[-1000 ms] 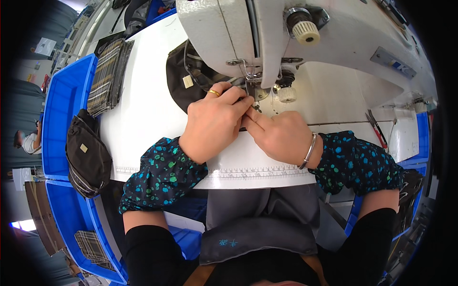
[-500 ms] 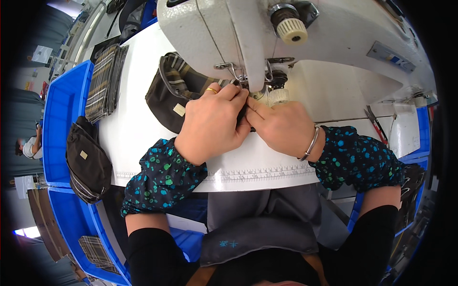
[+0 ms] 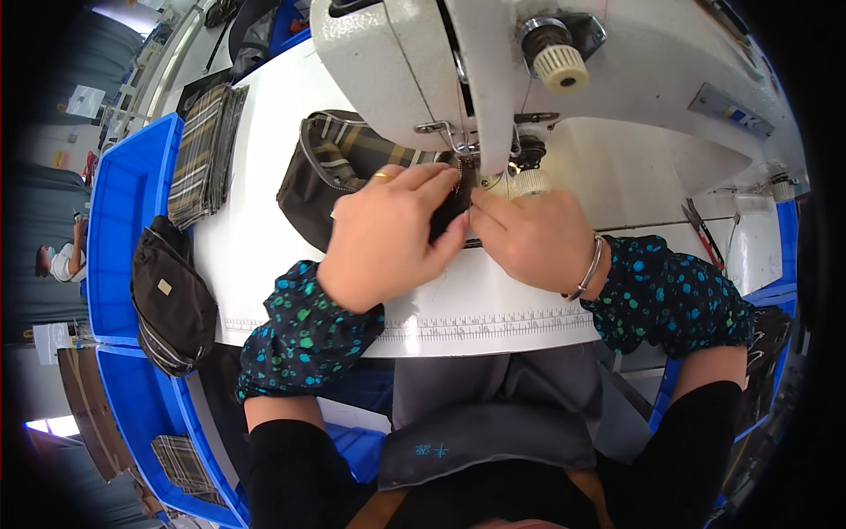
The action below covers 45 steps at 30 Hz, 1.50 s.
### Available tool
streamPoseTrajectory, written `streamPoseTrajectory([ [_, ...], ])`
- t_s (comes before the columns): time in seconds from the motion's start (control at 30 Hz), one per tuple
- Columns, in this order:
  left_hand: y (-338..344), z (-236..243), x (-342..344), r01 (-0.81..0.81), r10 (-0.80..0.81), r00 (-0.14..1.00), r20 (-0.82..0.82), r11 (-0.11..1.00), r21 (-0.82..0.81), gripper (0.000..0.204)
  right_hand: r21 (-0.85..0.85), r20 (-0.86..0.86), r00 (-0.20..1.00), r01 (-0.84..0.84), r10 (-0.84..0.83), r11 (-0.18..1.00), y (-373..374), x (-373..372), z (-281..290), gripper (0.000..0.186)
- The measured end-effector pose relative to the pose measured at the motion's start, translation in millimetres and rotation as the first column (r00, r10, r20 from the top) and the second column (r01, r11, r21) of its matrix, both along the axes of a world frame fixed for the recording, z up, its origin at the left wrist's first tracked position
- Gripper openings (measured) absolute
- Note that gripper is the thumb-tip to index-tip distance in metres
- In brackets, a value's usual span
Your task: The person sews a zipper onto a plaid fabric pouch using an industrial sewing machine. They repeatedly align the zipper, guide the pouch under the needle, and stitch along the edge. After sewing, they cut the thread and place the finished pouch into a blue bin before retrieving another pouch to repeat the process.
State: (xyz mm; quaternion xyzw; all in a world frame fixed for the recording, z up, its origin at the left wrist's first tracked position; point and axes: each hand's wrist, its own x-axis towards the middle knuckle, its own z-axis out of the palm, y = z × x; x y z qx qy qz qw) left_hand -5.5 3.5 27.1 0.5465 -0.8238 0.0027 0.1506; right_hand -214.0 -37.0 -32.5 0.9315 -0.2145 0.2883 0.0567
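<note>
A dark brown bag (image 3: pixel 308 203) with a plaid lining and a curved zipper lies under the presser foot of a white sewing machine (image 3: pixel 405 62). My left hand (image 3: pixel 388 234) grips the bag just left of the needle, fingers curled on the zipper edge and thumb toward the right. My right hand (image 3: pixel 533 238) holds the bag's dark edge right of and below the foot, with fingertips close together near the left hand's. The fingertips are partly hidden against the fabric.
A plaid fabric stack (image 3: pixel 203 150) and a finished-looking dark bag (image 3: pixel 172 291) are at the left, beside blue bins (image 3: pixel 119 229). Red-handled scissors (image 3: pixel 705 234) lie at the right. A printed ruler runs along the table's front edge (image 3: pixel 493 344). A masked co-worker (image 3: pixel 62 260) is at far left.
The bag has shifted left and toward me, showing more plaid lining and zipper. My left thumb has moved down and apart from the right fingers; both hands still hold the bag.
</note>
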Motion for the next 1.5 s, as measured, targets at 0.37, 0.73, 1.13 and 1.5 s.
streamPoseTrajectory([
  [0.37, -17, 7, 33, -0.160, 0.154, 0.985, 0.074, 0.983, 0.092, 0.035, 0.027, -0.009, 0.997, -0.083, 0.083, 0.996, 10, 0, 2, 0.023],
  [0.73, 7, 28, 18, 0.206, -0.207, 0.978, -0.018, 0.978, -0.043, 0.050, 0.245, -0.055, 0.982, -0.160, 0.178, 0.956, 16, 0, 5, 0.034],
  [1.13, 7, -15, 2, 0.109, -0.087, 0.981, 0.176, 0.987, -0.117, 0.037, 0.263, -0.151, 0.960, -0.192, 0.237, 0.945, 19, -1, 7, 0.034],
  [1.5, -1, -21, -1, 0.085, -0.070, 0.983, 0.172, 0.993, -0.082, 0.032, 0.383, -0.122, 0.949, -0.226, 0.292, 0.896, 17, 2, 11, 0.046],
])
